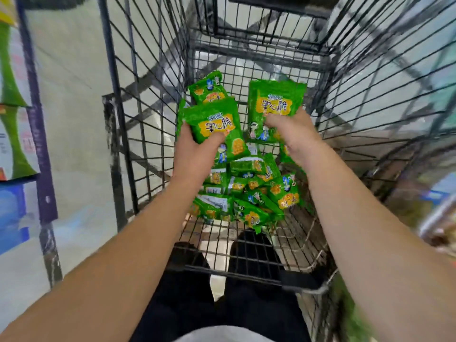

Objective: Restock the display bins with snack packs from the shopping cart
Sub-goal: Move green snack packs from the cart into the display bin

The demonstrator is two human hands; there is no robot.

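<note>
A pale floor [74,95] runs under and around a black wire cart [345,95], seen from above with both arms reaching down into it. On the left stands a rack with a purple post [37,119] and blurred green and blue displays [11,144]. The right edge of the view is smeared; only vague colours show there. The person's dark trousers [187,304] show through the near end of the cart.

The packs [246,193] lie in a loose heap on the cart's wire bottom, toward its near end. They are glossy green pouches with a yellow panel bearing printed characters, a picture of a round cracker and a small cartoon figure; some lie face down, showing white label strips.

The left hand [195,149] grips a left pack [214,124] from below, thumb across its front, fingers curled behind, lifted above the heap. More packs seem stacked behind it; how many is unclear. The right hand [293,132] clasps a right pack [274,104] by its lower part, held upright above the heap. The hands are apart, side by side
</note>
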